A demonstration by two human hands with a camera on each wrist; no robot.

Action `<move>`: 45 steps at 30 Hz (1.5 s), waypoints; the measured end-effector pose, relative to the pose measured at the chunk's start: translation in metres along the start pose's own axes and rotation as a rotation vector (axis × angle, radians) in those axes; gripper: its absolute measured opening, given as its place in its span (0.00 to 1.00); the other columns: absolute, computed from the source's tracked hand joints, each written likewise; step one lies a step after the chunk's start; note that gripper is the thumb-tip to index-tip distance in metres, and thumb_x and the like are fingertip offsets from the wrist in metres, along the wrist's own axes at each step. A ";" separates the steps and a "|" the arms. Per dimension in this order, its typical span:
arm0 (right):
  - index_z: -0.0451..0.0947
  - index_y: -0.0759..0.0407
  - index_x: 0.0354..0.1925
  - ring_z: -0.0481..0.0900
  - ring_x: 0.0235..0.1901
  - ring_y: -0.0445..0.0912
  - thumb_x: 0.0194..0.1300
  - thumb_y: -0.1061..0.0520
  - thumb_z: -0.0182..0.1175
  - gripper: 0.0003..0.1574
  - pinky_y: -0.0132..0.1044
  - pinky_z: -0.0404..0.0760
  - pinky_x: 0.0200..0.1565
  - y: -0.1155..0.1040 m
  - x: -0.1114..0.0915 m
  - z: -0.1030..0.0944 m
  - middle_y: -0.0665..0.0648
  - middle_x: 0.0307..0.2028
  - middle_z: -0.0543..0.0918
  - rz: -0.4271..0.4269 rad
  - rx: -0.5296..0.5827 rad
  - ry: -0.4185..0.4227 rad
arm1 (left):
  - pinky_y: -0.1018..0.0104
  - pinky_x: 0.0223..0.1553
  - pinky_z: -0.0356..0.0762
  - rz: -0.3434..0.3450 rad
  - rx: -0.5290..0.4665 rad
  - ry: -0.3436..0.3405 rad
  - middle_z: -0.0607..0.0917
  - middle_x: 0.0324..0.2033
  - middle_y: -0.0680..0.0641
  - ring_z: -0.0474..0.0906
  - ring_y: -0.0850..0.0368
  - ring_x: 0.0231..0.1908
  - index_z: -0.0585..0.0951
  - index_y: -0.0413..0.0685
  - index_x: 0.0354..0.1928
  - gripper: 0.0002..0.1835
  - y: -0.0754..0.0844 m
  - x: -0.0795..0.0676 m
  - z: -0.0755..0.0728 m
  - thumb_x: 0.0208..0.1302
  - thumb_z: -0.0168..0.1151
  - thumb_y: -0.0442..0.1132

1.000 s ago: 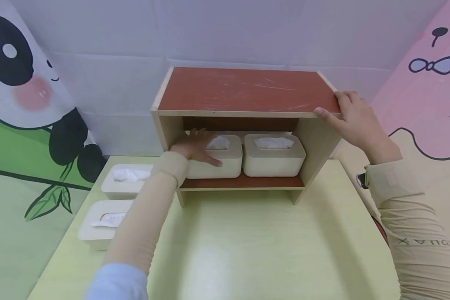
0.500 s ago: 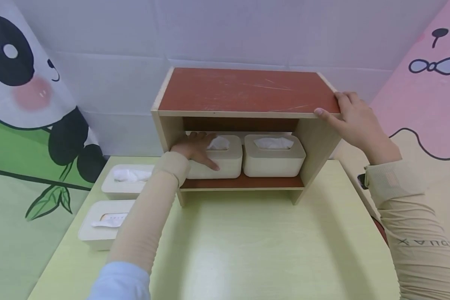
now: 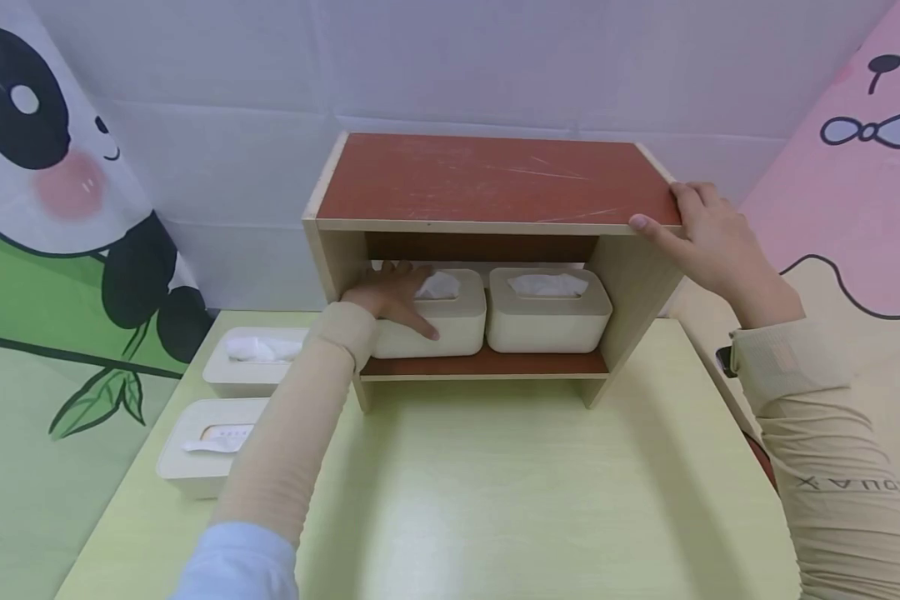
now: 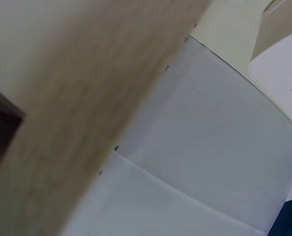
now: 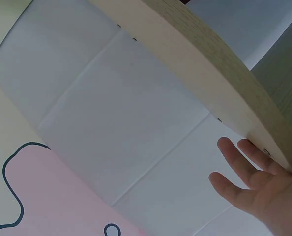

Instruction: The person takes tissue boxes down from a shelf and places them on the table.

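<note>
In the head view, a small open-fronted shelf [image 3: 495,179] with a red-brown top stands on the table. On its lower board two cream tissue boxes sit side by side, a left tissue box [image 3: 461,329] and a right tissue box [image 3: 551,325]. My left hand [image 3: 390,298] reaches inside and holds the left box, thumb on its front face and fingers over its top; the hand hides that end. My right hand [image 3: 720,242] grips the shelf's upper right corner, thumb at the front edge. Fingers [image 5: 239,162] lie by the outer side panel in the right wrist view.
Two more cream tissue boxes, a rear one [image 3: 243,379] and a front one [image 3: 191,471], stand at the table's left, partly behind my left sleeve. Behind the pale table [image 3: 495,483] hangs a white sheet [image 3: 450,67]. The shelf's side panels flank the compartment.
My left thumb has come slightly down on the front of the left tissue box, and its fingers have drawn in a little. The boxes, shelf and right hand stay in place.
</note>
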State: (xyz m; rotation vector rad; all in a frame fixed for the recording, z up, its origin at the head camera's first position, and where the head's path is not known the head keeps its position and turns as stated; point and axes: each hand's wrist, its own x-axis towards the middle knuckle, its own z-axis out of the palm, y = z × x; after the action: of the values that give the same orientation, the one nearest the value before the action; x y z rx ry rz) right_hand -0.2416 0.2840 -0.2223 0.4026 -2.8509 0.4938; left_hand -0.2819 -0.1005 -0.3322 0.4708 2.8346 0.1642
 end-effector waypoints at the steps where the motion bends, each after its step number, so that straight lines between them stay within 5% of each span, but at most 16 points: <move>1: 0.49 0.67 0.68 0.57 0.58 0.72 0.62 0.28 0.39 0.54 0.65 0.55 0.55 0.000 0.000 0.000 0.73 0.63 0.56 -0.001 0.001 0.001 | 0.34 0.60 0.48 0.001 0.002 0.001 0.55 0.67 0.42 0.51 0.40 0.65 0.48 0.60 0.71 0.62 0.000 0.001 0.000 0.33 0.66 0.71; 22: 0.49 0.68 0.67 0.57 0.58 0.71 0.62 0.28 0.39 0.54 0.65 0.54 0.56 0.000 0.003 0.001 0.74 0.63 0.56 -0.006 0.002 -0.001 | 0.41 0.55 0.62 -0.004 0.003 0.028 0.60 0.62 0.44 0.58 0.42 0.57 0.49 0.61 0.71 0.62 0.001 -0.002 0.006 0.32 0.64 0.74; 38: 0.48 0.68 0.67 0.57 0.58 0.70 0.62 0.28 0.39 0.54 0.64 0.54 0.56 0.002 0.006 0.002 0.74 0.62 0.56 0.002 0.010 -0.013 | 0.41 0.52 0.64 0.035 0.172 0.105 0.63 0.62 0.43 0.62 0.39 0.54 0.53 0.59 0.69 0.63 0.007 -0.015 0.007 0.29 0.58 0.80; 45: 0.46 0.67 0.68 0.55 0.60 0.70 0.62 0.28 0.39 0.54 0.65 0.53 0.57 0.002 0.008 0.001 0.74 0.64 0.54 0.004 0.025 -0.022 | 0.48 0.45 0.71 0.062 0.196 0.142 0.66 0.58 0.44 0.64 0.42 0.49 0.55 0.56 0.69 0.63 0.012 -0.022 0.009 0.29 0.59 0.79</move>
State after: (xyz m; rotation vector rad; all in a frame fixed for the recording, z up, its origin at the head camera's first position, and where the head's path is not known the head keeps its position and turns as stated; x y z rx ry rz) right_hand -0.2497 0.2840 -0.2220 0.4086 -2.8697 0.5290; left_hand -0.2555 -0.0958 -0.3340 0.6115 2.9921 -0.0724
